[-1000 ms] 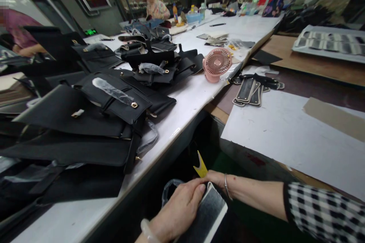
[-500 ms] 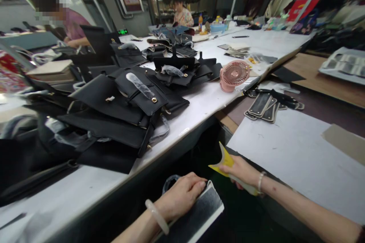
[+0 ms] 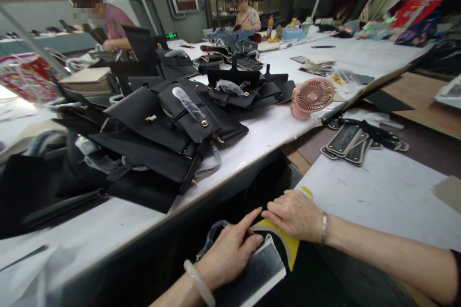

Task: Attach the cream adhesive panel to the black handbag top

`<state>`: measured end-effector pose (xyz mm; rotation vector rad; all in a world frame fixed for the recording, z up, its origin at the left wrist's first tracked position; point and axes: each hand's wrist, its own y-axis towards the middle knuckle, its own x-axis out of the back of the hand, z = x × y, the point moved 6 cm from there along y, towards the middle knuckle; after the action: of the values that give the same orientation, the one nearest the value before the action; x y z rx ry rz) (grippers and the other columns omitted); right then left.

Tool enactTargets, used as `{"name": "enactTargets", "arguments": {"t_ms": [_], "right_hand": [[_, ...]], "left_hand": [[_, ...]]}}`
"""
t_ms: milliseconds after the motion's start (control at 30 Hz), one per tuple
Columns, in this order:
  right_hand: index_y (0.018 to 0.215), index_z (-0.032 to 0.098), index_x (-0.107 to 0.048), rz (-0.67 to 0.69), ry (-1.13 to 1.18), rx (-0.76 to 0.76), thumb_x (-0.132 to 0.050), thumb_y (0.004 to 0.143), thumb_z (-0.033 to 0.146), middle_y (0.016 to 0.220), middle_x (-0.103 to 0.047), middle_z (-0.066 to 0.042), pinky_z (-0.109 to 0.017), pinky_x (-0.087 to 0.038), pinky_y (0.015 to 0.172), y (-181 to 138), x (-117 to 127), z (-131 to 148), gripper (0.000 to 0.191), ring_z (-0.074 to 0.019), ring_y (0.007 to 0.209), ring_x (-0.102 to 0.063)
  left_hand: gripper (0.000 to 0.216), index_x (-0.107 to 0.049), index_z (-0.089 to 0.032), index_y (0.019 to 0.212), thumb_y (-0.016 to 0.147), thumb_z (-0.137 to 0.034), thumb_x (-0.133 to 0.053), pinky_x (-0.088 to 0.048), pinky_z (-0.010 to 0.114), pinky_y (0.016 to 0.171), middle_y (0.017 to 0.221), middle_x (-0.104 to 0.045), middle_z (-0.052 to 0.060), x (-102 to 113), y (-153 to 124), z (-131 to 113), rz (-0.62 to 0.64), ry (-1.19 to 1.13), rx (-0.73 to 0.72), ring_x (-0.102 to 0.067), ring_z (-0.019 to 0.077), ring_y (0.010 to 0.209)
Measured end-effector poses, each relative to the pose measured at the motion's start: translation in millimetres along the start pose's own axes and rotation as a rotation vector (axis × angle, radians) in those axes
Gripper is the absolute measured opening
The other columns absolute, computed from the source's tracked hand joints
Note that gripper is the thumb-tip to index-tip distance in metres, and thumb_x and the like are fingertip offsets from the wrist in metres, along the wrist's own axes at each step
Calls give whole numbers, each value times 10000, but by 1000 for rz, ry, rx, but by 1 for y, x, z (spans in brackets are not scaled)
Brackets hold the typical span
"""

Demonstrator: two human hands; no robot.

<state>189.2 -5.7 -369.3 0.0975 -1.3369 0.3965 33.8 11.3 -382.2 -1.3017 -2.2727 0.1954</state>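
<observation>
My left hand [image 3: 230,254] is closed around the upper edge of a black bag-like piece [image 3: 262,271] with pale edges, its index finger pointing forward. A loop wrapped in clear plastic [image 3: 212,237] shows just behind that hand. In my right hand [image 3: 297,216], closed with the fingers curled over it, is a curved yellow sheet [image 3: 294,248] with a pale edge. The yellow sheet lies close against the end of the black piece; whether they touch I cannot tell. My two hands nearly meet at the fingertips.
Black handbags [image 3: 154,153] with plastic-wrapped handles are heaped on the white table [image 3: 144,230]. A pink fan [image 3: 312,98] stands at its right edge. Black stitched straps [image 3: 347,141] lie on the right-hand table [image 3: 389,201]. Two people [image 3: 117,26] work farther back.
My right hand has moved left and turned over, bringing the yellow sheet up to the black piece. The left index finger has stretched out. The view has shifted a little left.
</observation>
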Motion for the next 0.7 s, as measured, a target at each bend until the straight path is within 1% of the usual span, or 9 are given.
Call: {"name": "enactTargets", "arguments": {"t_ms": [67,133,200,300,400,567,700], "right_hand": [[779,161,-635,-16,-51,91,-283,1048,410,717,-694,-104,-350,-221,613,7,2,7,508,-189,623,-585],[776,162,-633,-34,-88,155,-297,1047,396,703,-694,-93,-348,-205,602,11,3,13,491,-179,605,-582],[768,163,-628,-50,-114,196,-312,1045,383,687,-691,-84,-346,-196,593,13,3,16,475,-172,588,-578],[756,164,-621,-67,-136,230,-323,1044,361,658,-684,-75,-344,-187,581,13,2,19,459,-164,560,-572],[754,164,-615,-71,-148,244,-322,1043,351,648,-682,-76,-349,-175,572,12,0,19,452,-163,544,-571],[759,167,-605,-46,-152,236,-324,1044,337,651,-684,-77,-353,-159,570,10,-2,20,435,-170,542,-576],[781,163,-606,-18,-150,192,-308,1047,324,673,-693,-86,-347,-165,569,7,-7,20,430,-177,542,-583]], "left_hand": [[415,-541,-303,1367,958,-344,-485,-453,307,891,1041,-727,3,1,-1,-8,14,16,-50,-666,213,958],[300,-630,-278,1215,973,-336,-462,-451,294,888,1061,-729,10,1,-1,-13,22,45,-83,-670,216,976],[255,-654,-250,1101,983,-342,-447,-453,284,854,1021,-731,18,1,-1,-13,18,85,-81,-677,215,947],[243,-644,-234,1007,994,-350,-431,-450,274,801,959,-723,22,1,-1,-12,15,131,-81,-681,208,902],[253,-631,-227,964,1003,-348,-413,-448,272,796,942,-717,29,-1,-1,-10,17,157,-95,-683,206,892],[261,-625,-222,988,1011,-332,-389,-459,273,817,949,-718,39,-4,-2,-10,19,167,-99,-690,209,894],[268,-623,-230,1012,1014,-338,-377,-468,278,831,985,-723,42,-5,-2,-10,21,182,-101,-692,215,908]]}}
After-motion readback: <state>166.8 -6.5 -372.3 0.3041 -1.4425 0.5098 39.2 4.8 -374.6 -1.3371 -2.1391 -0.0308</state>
